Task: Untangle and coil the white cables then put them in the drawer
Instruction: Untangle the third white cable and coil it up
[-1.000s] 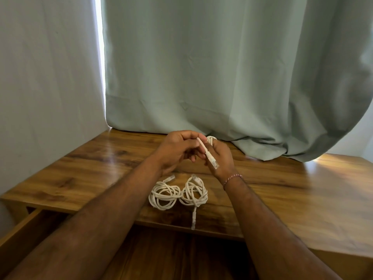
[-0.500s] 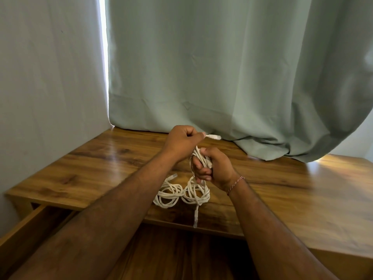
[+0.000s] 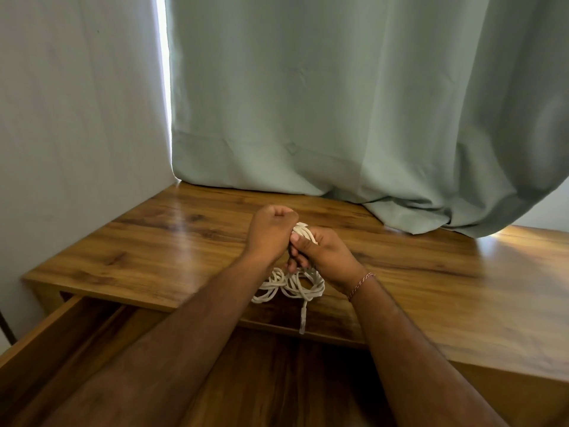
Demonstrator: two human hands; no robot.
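Over the middle of the wooden desk [image 3: 154, 257], my right hand [image 3: 326, 255] grips a small bundle of white cable [image 3: 303, 232]. My left hand [image 3: 271, 232] is closed in a fist against the same bundle from the left. Below the hands, two coiled white cables [image 3: 295, 288] lie side by side near the desk's front edge. One plug end [image 3: 303, 322] hangs over that edge. The left coil is partly hidden by my left forearm. The open drawer [image 3: 55, 331] shows at lower left, under my arms.
A pale green curtain [image 3: 338, 103] hangs behind the desk and rests on its back right part. A grey wall [image 3: 77, 118] bounds the desk on the left. The drawer's wooden side runs along the lower left.
The plug end that stuck out between my hands a second ago is now tucked into the bundle. Both hands have closed tighter on it and dropped slightly toward the desk.
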